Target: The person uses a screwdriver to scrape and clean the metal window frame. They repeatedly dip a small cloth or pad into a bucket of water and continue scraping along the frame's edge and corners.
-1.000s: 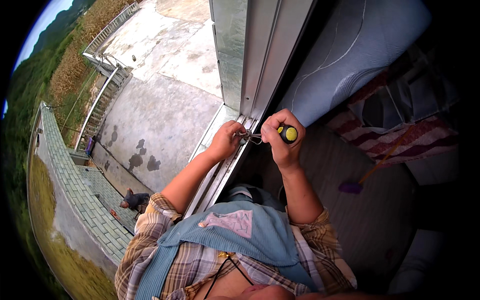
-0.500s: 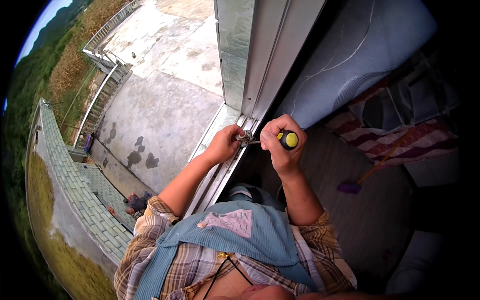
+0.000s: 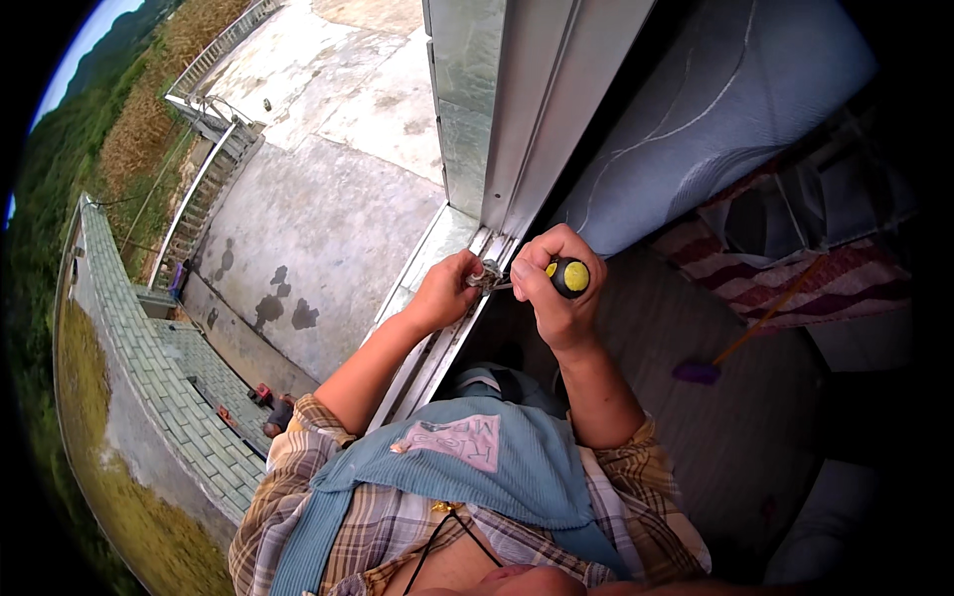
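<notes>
A pale metal sill (image 3: 430,358) with grooves along its length slants from the centre of the frame to the lower middle. A small metal piece (image 3: 487,277) is at its upper end; whether it rests on the sill is unclear. In the right of the frame, a dark floor (image 3: 636,308) carries a purple broom head (image 3: 697,372), its orange handle (image 3: 770,313) slanting toward the upper right.

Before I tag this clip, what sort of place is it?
Probably a home, at the edge between indoors and outdoors: a metal window or door frame, a concrete yard outside, and what looks like a purple-headed broom inside.
</notes>
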The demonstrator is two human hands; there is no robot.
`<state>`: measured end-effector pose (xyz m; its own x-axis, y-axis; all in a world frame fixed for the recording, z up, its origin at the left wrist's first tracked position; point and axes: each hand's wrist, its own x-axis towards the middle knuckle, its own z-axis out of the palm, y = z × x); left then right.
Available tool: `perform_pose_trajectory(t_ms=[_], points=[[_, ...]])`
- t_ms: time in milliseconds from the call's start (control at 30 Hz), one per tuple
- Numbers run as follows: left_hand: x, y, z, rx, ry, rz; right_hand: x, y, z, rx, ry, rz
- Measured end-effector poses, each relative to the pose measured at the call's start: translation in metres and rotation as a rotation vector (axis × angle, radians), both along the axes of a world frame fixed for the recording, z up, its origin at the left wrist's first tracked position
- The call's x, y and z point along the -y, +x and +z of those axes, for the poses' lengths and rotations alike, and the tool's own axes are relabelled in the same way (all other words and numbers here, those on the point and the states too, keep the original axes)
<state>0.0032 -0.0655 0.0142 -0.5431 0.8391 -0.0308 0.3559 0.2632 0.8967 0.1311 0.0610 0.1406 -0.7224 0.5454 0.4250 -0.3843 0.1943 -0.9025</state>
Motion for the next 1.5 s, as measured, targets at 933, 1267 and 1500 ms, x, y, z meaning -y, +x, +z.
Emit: perform_pose_trajectory(t_ms=[933,1267,1500], points=[[0.000,0.014,-0.006,-0.524,0.270,-0.168,0.014,-0.024,-0.013,-0.022,0.005,-0.044],[0.023,0.032,-0.006,-0.514,0.302,-0.087,0.033,-0.009,-0.013,-0.001,0.020,0.045],[0.044,0.043,-0.007,-0.521,0.288,-0.079,0.043,0.003,-0.013,0.040,-0.086,0.099]])
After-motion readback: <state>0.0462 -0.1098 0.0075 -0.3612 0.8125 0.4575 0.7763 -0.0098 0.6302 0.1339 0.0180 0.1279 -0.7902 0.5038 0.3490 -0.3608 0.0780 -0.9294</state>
